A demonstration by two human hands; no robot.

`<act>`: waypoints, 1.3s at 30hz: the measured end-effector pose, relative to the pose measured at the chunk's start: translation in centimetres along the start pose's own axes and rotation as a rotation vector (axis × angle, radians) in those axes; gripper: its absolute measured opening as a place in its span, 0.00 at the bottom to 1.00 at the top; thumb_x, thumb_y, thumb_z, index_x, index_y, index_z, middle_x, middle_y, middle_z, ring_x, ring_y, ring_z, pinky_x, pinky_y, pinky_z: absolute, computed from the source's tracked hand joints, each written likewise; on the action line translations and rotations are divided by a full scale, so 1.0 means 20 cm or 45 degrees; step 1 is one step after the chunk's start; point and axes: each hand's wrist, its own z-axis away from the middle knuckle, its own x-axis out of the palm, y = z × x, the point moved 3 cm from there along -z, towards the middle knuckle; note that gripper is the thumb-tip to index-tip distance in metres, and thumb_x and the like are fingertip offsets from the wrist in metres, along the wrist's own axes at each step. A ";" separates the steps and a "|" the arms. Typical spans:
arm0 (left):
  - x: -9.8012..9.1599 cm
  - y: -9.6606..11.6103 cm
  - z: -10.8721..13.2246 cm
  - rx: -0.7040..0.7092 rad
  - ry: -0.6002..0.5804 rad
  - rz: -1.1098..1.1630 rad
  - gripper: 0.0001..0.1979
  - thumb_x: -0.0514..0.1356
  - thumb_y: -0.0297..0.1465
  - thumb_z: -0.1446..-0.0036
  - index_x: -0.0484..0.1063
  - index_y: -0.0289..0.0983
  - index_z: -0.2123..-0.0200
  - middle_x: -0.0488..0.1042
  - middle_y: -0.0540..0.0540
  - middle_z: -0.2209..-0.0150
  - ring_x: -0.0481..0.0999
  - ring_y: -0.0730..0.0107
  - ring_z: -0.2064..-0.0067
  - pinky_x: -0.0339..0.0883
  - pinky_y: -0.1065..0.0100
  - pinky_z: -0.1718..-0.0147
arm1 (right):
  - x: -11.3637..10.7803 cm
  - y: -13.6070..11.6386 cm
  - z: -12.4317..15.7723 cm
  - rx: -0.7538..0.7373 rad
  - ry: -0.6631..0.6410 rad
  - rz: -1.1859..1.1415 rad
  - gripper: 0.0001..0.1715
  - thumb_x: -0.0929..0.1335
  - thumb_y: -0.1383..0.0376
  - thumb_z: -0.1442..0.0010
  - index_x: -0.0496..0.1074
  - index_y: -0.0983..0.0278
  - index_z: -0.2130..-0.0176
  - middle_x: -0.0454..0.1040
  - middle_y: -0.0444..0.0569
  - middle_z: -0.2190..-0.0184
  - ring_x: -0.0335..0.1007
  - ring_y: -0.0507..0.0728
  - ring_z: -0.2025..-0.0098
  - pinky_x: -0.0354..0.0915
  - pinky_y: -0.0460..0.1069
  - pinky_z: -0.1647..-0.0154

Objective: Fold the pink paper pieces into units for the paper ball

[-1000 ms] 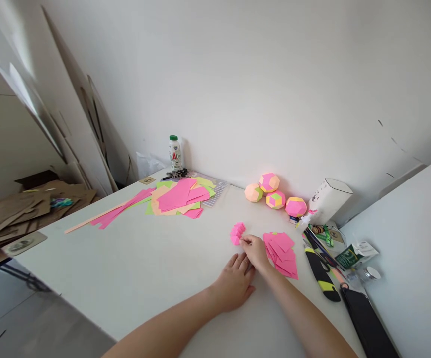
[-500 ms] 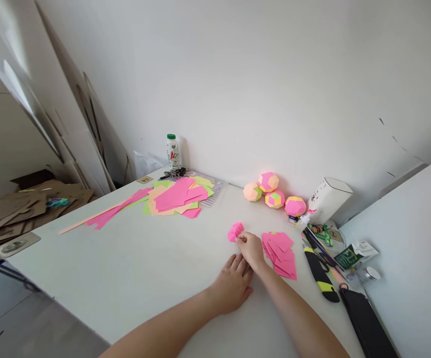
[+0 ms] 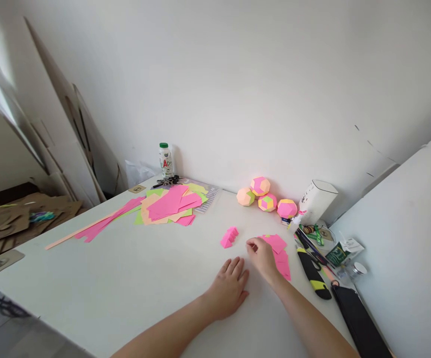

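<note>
My left hand (image 3: pixel 228 288) lies palm down on the white table (image 3: pixel 133 293) with its fingers outstretched, holding nothing. My right hand (image 3: pixel 263 258) hovers just beyond it, thumb and fingers curled together, and no object shows between them. A small row of folded bright pink paper pieces (image 3: pixel 229 237) stands on the table, a short gap to the left of my right fingertips. Partly covered by my right hand and wrist is a pile of flat pink paper slips (image 3: pixel 277 243).
Paper balls (image 3: pixel 260 186) sit against the wall. Mixed pink, peach and green sheets (image 3: pixel 166 206) lie over a clear ruler (image 3: pixel 208 199), near long paper strips (image 3: pixel 107 219) and a white bottle (image 3: pixel 166 161). Along the right are a black-and-yellow tool (image 3: pixel 314 273) and a black case (image 3: pixel 360 318).
My right hand has drawn back from the folded pink pieces and moved right, over the slips. Those pieces show more fully as a ridged row. The view has shifted slightly.
</note>
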 end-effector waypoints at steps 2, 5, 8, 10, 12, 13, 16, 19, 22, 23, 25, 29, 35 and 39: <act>0.00 0.00 0.00 0.004 -0.011 0.003 0.24 0.46 0.38 0.39 0.58 0.33 0.43 0.54 0.32 0.38 0.50 0.47 0.37 0.47 0.48 0.42 | -0.12 0.07 0.01 -0.023 0.094 0.119 0.12 0.63 0.71 0.46 0.74 0.65 0.65 0.74 0.57 0.60 0.68 0.64 0.54 0.62 0.56 0.53; 0.01 -0.01 0.00 0.000 -0.024 0.007 0.24 0.44 0.39 0.38 0.58 0.33 0.42 0.52 0.32 0.38 0.49 0.48 0.37 0.46 0.48 0.42 | -0.24 0.19 0.03 -0.002 0.127 0.675 0.16 0.64 0.70 0.46 0.72 0.69 0.57 0.70 0.63 0.52 0.62 0.67 0.47 0.58 0.57 0.48; 0.01 -0.01 0.00 -0.002 -0.041 0.004 0.25 0.43 0.39 0.38 0.58 0.33 0.42 0.52 0.32 0.38 0.49 0.48 0.37 0.46 0.49 0.41 | -0.25 0.29 0.06 0.012 -0.035 0.804 0.13 0.64 0.69 0.44 0.74 0.69 0.59 0.74 0.61 0.56 0.67 0.65 0.51 0.61 0.54 0.51; 0.01 -0.01 0.00 -0.002 -0.041 0.004 0.25 0.43 0.39 0.38 0.58 0.33 0.42 0.53 0.32 0.38 0.50 0.48 0.37 0.46 0.49 0.41 | -0.25 0.30 0.07 -0.011 -0.061 0.806 0.13 0.63 0.69 0.42 0.75 0.67 0.62 0.75 0.60 0.57 0.69 0.64 0.52 0.62 0.53 0.52; 0.00 0.00 0.00 0.000 -0.023 0.004 0.24 0.44 0.38 0.38 0.59 0.33 0.43 0.54 0.33 0.38 0.51 0.48 0.37 0.47 0.49 0.42 | -0.24 0.30 0.07 -0.026 -0.065 0.805 0.14 0.62 0.70 0.41 0.76 0.66 0.64 0.75 0.59 0.57 0.69 0.63 0.52 0.61 0.52 0.52; 0.00 0.00 0.00 0.003 -0.009 0.005 0.24 0.45 0.38 0.39 0.59 0.33 0.43 0.55 0.33 0.39 0.52 0.48 0.37 0.48 0.49 0.42 | -0.24 0.30 0.07 -0.031 -0.065 0.800 0.14 0.61 0.70 0.41 0.77 0.66 0.65 0.76 0.59 0.57 0.69 0.63 0.52 0.61 0.52 0.52; -0.01 0.00 0.00 0.018 0.026 0.000 0.23 0.47 0.38 0.40 0.61 0.35 0.45 0.57 0.34 0.40 0.54 0.48 0.38 0.49 0.49 0.43 | -0.25 0.30 0.07 -0.030 -0.065 0.774 0.15 0.62 0.70 0.42 0.78 0.64 0.67 0.76 0.57 0.57 0.70 0.62 0.52 0.62 0.51 0.53; -0.02 0.00 0.00 0.025 0.033 -0.011 0.22 0.47 0.38 0.40 0.61 0.35 0.45 0.58 0.35 0.40 0.55 0.48 0.39 0.50 0.48 0.43 | -0.26 0.31 0.07 -0.022 -0.050 0.742 0.15 0.62 0.69 0.42 0.78 0.63 0.69 0.77 0.55 0.57 0.71 0.61 0.53 0.63 0.51 0.54; -0.01 0.00 0.00 0.028 0.030 -0.014 0.22 0.47 0.38 0.40 0.61 0.34 0.45 0.58 0.35 0.40 0.54 0.47 0.39 0.50 0.49 0.43 | -0.27 0.33 0.07 -0.037 -0.019 0.718 0.15 0.62 0.69 0.42 0.78 0.63 0.70 0.77 0.56 0.57 0.72 0.62 0.54 0.64 0.51 0.55; -0.01 0.00 0.00 0.029 0.033 -0.010 0.22 0.47 0.38 0.40 0.61 0.34 0.45 0.58 0.35 0.40 0.55 0.47 0.39 0.50 0.49 0.43 | -0.27 0.33 0.06 -0.047 -0.004 0.712 0.16 0.62 0.68 0.41 0.78 0.63 0.71 0.77 0.56 0.58 0.73 0.62 0.55 0.65 0.52 0.56; 0.00 0.00 -0.01 0.024 0.057 0.017 0.22 0.49 0.37 0.41 0.62 0.34 0.46 0.59 0.35 0.41 0.55 0.47 0.39 0.50 0.48 0.43 | -0.28 0.32 0.07 -0.064 0.043 0.700 0.17 0.61 0.69 0.41 0.78 0.64 0.71 0.78 0.56 0.61 0.74 0.62 0.59 0.66 0.52 0.59; -0.04 -0.01 -0.02 -0.014 0.142 0.331 0.18 0.49 0.38 0.41 0.67 0.36 0.52 0.64 0.38 0.45 0.58 0.50 0.41 0.52 0.51 0.43 | -0.30 0.23 0.16 -0.181 0.207 0.653 0.18 0.58 0.69 0.39 0.76 0.65 0.63 0.78 0.57 0.62 0.73 0.61 0.59 0.66 0.55 0.56; -0.11 0.04 -0.03 -0.279 -0.058 1.760 0.24 0.40 0.45 0.38 0.68 0.36 0.60 0.74 0.43 0.59 0.73 0.63 0.58 0.68 0.58 0.56 | -0.20 -0.07 0.49 -0.938 0.277 0.267 0.15 0.64 0.75 0.42 0.72 0.63 0.57 0.77 0.54 0.66 0.73 0.61 0.63 0.69 0.56 0.61; -0.03 0.03 -0.04 -0.513 0.000 2.342 0.14 0.55 0.40 0.43 0.68 0.34 0.62 0.73 0.46 0.67 0.74 0.68 0.64 0.69 0.58 0.57 | -0.17 -0.12 0.53 -0.947 0.180 0.088 0.13 0.63 0.75 0.42 0.71 0.62 0.60 0.75 0.52 0.70 0.71 0.61 0.63 0.69 0.56 0.63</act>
